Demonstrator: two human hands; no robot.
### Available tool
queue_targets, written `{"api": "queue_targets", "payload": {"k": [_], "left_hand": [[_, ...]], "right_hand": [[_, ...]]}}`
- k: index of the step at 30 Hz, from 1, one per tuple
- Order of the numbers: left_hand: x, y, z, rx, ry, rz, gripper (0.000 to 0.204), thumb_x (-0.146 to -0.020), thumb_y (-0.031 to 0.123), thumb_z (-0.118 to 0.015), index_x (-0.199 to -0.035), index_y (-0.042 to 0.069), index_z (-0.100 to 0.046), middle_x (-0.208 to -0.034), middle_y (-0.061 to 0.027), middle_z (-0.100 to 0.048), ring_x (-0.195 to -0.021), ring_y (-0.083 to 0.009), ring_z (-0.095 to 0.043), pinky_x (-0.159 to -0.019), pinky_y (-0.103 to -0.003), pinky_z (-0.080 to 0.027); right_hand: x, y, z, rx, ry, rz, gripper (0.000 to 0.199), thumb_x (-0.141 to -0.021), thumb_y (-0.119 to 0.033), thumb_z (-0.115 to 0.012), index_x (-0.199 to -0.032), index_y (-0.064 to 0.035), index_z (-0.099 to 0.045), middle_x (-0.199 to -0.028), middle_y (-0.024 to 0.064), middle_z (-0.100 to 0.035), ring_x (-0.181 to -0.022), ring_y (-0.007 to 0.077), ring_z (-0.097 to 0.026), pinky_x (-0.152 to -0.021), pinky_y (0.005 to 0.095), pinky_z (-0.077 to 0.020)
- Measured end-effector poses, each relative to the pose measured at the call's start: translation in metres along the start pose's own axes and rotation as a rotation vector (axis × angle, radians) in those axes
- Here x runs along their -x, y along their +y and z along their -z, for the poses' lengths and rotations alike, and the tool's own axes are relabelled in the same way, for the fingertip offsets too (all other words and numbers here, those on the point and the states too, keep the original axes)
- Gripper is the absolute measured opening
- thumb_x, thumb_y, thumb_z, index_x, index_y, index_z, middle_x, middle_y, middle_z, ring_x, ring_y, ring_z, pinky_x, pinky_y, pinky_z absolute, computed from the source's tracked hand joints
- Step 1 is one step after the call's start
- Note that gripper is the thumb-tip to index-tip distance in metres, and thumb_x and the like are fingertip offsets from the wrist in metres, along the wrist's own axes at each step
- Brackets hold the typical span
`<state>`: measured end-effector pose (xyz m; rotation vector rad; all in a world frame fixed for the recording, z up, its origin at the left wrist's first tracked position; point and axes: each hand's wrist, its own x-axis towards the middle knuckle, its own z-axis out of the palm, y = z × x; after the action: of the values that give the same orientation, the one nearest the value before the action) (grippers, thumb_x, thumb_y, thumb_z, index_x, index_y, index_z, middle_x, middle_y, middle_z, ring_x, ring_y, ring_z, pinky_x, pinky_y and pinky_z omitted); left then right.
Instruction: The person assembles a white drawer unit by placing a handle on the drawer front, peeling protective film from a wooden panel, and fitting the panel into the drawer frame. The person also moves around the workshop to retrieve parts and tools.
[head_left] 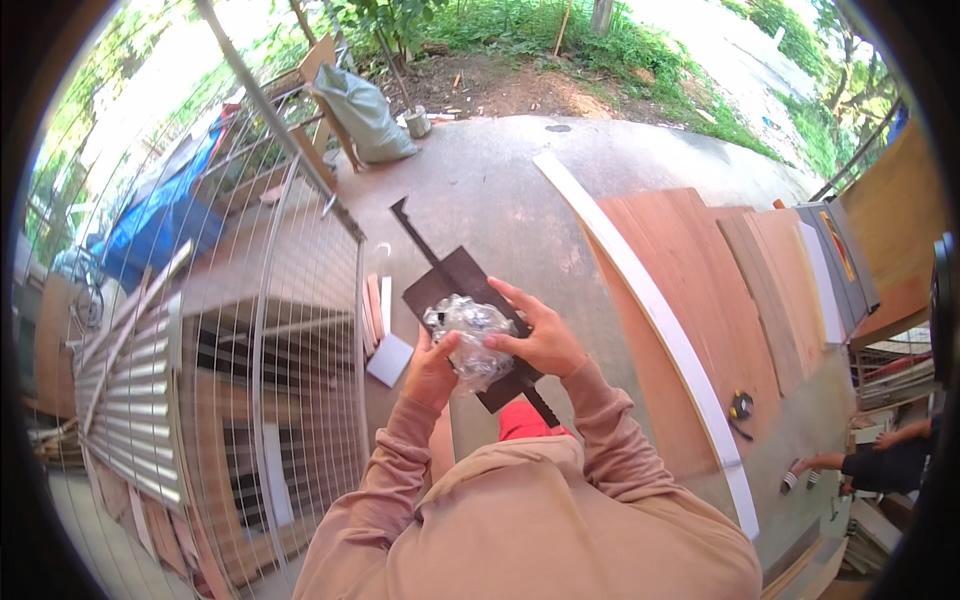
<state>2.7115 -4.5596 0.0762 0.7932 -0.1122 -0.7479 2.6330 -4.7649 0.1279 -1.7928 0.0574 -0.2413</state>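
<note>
In front of my chest I hold a dark brown flat plate with a long bar that sticks out past both ends. The bar's far end is hooked, and its near end looks toothed. On the plate lies a crumpled transparent plastic bag; what is inside it, if anything, I cannot make out. My left hand is closed at the bag's near left side, thumb pressed on the plastic. From the right, my right hand grips the plate's edge, its thumb also on the bag. Fingers under the plate are hidden.
A wire mesh fence runs along my left. Wooden sheets and a long white strip lie at right, with a tape measure on them. A pale sack stands ahead. Another person's leg shows at far right.
</note>
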Motion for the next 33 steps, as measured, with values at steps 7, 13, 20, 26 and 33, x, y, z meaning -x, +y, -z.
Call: {"api": "queue_targets", "payload": {"k": [7, 13, 20, 26, 33], "left_hand": [[-0.236, 0.089, 0.030, -0.028, 0.141, -0.043, 0.054, -0.102, 0.038, -0.063, -0.142, 0.004, -0.051, -0.131, -0.0164, -0.065, -0.117, -0.0298, -0.067, -0.101, -0.048, -0.056], [-0.390, 0.162, 0.087, 0.069, 0.197, -0.065, 0.056, -0.103, 0.042, -0.059, -0.143, 0.003, -0.050, -0.134, -0.0148, -0.064, -0.120, -0.0279, -0.066, -0.105, -0.045, -0.054], [-0.603, 0.271, 0.175, 0.112, 0.366, -0.346, 0.051, -0.099, 0.025, -0.069, -0.141, 0.003, -0.050, -0.132, -0.0121, -0.064, -0.118, -0.0255, -0.065, -0.101, -0.043, -0.055], [-0.779, 0.418, 0.225, -0.055, 0.670, -0.669, 0.071, -0.089, 0.009, -0.081, -0.147, 0.004, -0.041, -0.138, -0.0094, -0.056, -0.123, -0.0216, -0.058, -0.106, -0.038, -0.049], [-0.930, 0.564, 0.304, -0.123, 0.850, -0.879, 0.075, -0.088, 0.007, -0.082, -0.148, 0.005, -0.038, -0.142, -0.0097, -0.053, -0.126, -0.0223, -0.055, -0.109, -0.037, -0.045]], "right_hand": [[-0.268, 0.042, 0.040, 0.201, -0.003, 0.039, 0.050, -0.083, -0.034, -0.085, -0.131, -0.0253, -0.072, -0.133, 0.0221, -0.058, -0.128, 0.0361, -0.056, -0.109, 0.0421, -0.0458], [-0.461, 0.050, 0.038, 0.220, -0.115, 0.027, 0.040, -0.086, -0.021, -0.081, -0.125, -0.0174, -0.074, -0.113, 0.0133, -0.067, -0.094, 0.0218, -0.068, -0.081, 0.0341, -0.0549], [-0.700, 0.113, 0.045, 0.082, 0.015, 0.127, 0.030, -0.091, -0.015, -0.074, -0.121, -0.0105, -0.074, -0.101, 0.0100, -0.073, -0.082, 0.0194, -0.069, -0.070, 0.0325, -0.0552], [-0.886, 0.214, 0.153, 0.239, 0.244, -0.152, 0.022, -0.094, -0.015, -0.073, -0.113, -0.0058, -0.075, -0.094, 0.0056, -0.074, -0.080, 0.0133, -0.066, -0.074, 0.0295, -0.0530], [-1.051, 0.320, 0.111, 0.331, 0.155, -0.462, 0.033, -0.086, -0.030, -0.082, -0.077, 0.0007, -0.072, -0.066, 0.0054, -0.065, -0.064, 0.0110, -0.053, -0.060, 0.0339, -0.0458]]}}
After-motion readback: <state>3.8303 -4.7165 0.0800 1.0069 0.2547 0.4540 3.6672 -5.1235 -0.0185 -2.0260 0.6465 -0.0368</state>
